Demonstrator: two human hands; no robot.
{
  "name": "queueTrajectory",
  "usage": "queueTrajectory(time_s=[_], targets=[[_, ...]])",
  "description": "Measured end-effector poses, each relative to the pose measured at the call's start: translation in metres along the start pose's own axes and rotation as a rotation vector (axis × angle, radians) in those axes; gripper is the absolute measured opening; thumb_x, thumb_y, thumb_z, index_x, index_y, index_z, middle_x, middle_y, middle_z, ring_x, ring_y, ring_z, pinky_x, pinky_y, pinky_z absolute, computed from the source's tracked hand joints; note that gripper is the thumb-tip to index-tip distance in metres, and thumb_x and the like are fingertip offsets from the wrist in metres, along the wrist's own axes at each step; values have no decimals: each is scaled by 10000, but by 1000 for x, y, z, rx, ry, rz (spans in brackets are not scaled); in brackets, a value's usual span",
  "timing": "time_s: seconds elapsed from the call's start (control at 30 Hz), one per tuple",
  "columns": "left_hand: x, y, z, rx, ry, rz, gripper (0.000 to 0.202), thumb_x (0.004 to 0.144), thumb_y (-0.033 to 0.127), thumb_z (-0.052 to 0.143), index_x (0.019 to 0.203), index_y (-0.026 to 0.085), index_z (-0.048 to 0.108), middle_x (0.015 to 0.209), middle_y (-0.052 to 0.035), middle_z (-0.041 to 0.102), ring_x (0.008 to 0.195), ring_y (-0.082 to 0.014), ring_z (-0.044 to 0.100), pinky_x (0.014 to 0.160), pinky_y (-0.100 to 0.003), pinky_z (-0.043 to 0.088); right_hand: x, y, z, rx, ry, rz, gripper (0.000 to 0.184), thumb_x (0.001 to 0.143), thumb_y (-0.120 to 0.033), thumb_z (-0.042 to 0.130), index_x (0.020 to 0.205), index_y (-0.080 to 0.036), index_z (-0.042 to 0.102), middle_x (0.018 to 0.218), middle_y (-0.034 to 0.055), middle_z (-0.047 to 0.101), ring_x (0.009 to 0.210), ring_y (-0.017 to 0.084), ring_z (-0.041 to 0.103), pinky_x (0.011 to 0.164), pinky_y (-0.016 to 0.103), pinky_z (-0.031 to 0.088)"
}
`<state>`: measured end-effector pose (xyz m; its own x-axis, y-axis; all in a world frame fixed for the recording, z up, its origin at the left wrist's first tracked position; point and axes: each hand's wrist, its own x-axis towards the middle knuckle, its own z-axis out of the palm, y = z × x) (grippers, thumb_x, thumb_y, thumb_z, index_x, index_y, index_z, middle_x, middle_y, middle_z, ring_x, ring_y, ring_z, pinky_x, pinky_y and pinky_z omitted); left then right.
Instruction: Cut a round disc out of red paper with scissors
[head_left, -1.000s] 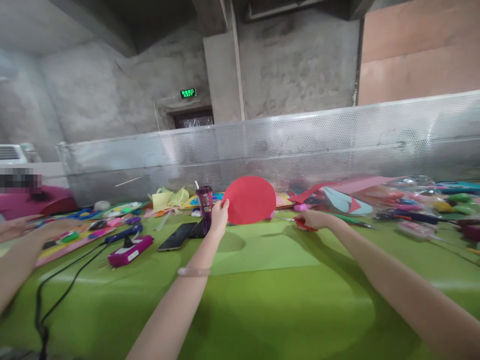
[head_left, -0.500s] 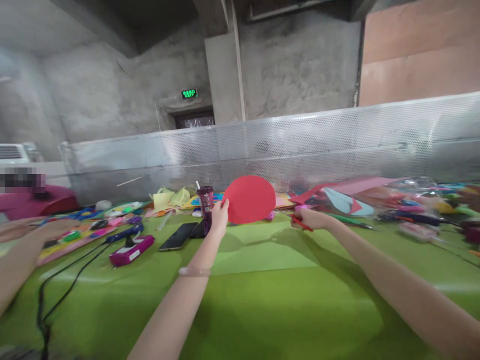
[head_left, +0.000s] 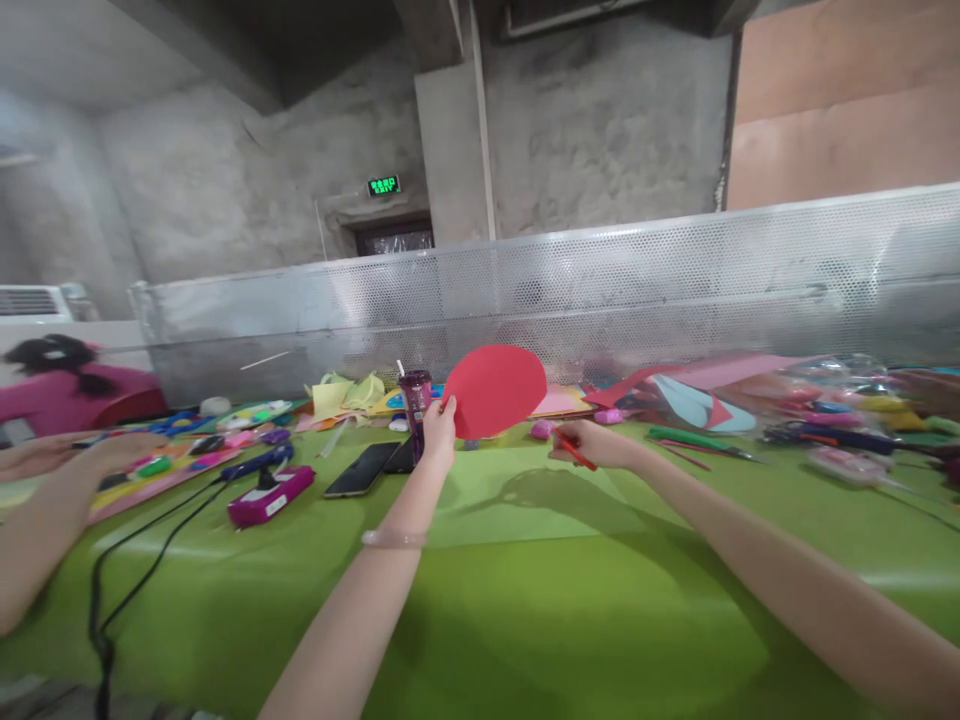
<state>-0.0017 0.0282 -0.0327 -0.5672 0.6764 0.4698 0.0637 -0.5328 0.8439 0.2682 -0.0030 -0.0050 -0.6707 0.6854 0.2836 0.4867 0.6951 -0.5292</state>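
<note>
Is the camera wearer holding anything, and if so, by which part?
The left hand pinches a red paper disc at its left edge; the right hand grips what look like scissors by their red handle.

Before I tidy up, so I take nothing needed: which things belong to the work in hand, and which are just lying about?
In use:
flat, rounded red sheet, held in the left hand
red-handled scissors, held in the right hand
possibly the flat, pale green sheet below them

Seemingly lying about:
black rectangular phone
tall purple cup with white straw
boxy magenta power strip
</note>
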Motion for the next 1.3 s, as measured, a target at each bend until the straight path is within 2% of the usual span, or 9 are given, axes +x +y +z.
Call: queueTrajectory(time_s=[0.07, 0.17, 0.3, 0.47, 0.57, 0.7, 0.87, 1.07, 1.3], targets=[[-1, 3, -1, 33, 2, 28, 288, 685, 461, 590, 659, 180, 530, 555, 44, 473, 555, -127, 491, 551, -247, 399, 1, 4, -4, 194, 72, 46, 289, 710, -446, 591, 684, -178, 488, 562, -29, 486, 480, 97, 479, 462, 225, 403], [-5, 9, -1, 64, -17, 79, 285, 692, 445, 584, 620, 178, 514, 522, 60, 413, 530, -110, 441, 539, -227, 359, 3, 7, -12, 385, 355, 122, 355, 697, -512, 590, 686, -167, 508, 577, 1, 525, 502, 114, 517, 461, 231, 424], [-13, 21, 2, 94, -171, 113, 280, 685, 446, 597, 684, 166, 583, 624, 15, 549, 636, -139, 513, 611, -238, 384, 4, 2, -21, 484, 652, 167, 398, 706, -562, 552, 702, -164, 547, 630, 36, 573, 510, 113, 516, 460, 234, 427], [-27, 31, 6, 53, -453, 37, 316, 671, 449, 627, 796, 160, 643, 812, -57, 657, 768, -197, 592, 706, -291, 438, 1, -4, -21, 483, 594, 112, 339, 665, -495, 625, 753, -171, 580, 650, 16, 586, 588, 132, 545, 557, 255, 443], [-30, 33, 7, 6, -534, 18, 337, 673, 435, 641, 876, 166, 653, 910, -80, 664, 842, -218, 605, 760, -326, 454, 2, -4, -15, 466, 519, 74, 331, 607, -464, 679, 712, -172, 562, 671, 5, 589, 629, 141, 551, 595, 263, 443], [-28, 33, 8, -79, -481, -49, 373, 663, 430, 661, 928, 168, 646, 977, -98, 656, 879, -229, 609, 768, -338, 473, 6, -3, -11, 503, 584, 82, 356, 584, -479, 686, 691, -173, 536, 645, -9, 567, 612, 134, 539, 585, 260, 436], [-26, 30, 7, -26, -503, -121, 397, 642, 426, 678, 929, 153, 653, 924, -109, 669, 796, -243, 626, 628, -331, 504, 6, -5, -14, 584, 739, 123, 375, 597, -517, 655, 687, -181, 515, 652, 13, 571, 601, 144, 536, 556, 259, 440], [-20, 29, 4, -27, -270, 48, 345, 654, 401, 663, 890, 149, 656, 933, -85, 674, 885, -222, 607, 773, -327, 474, 0, 2, -21, 412, 610, 158, 291, 683, -411, 570, 550, -196, 426, 439, -42, 420, 427, 94, 411, 434, 223, 366], [-18, 27, 4, -16, -286, 88, 354, 659, 412, 656, 891, 145, 661, 908, -77, 680, 871, -225, 612, 767, -332, 476, -1, 14, -20, 397, 457, 270, 202, 663, -287, 523, 508, -191, 435, 369, -51, 384, 363, 86, 366, 396, 222, 361]])
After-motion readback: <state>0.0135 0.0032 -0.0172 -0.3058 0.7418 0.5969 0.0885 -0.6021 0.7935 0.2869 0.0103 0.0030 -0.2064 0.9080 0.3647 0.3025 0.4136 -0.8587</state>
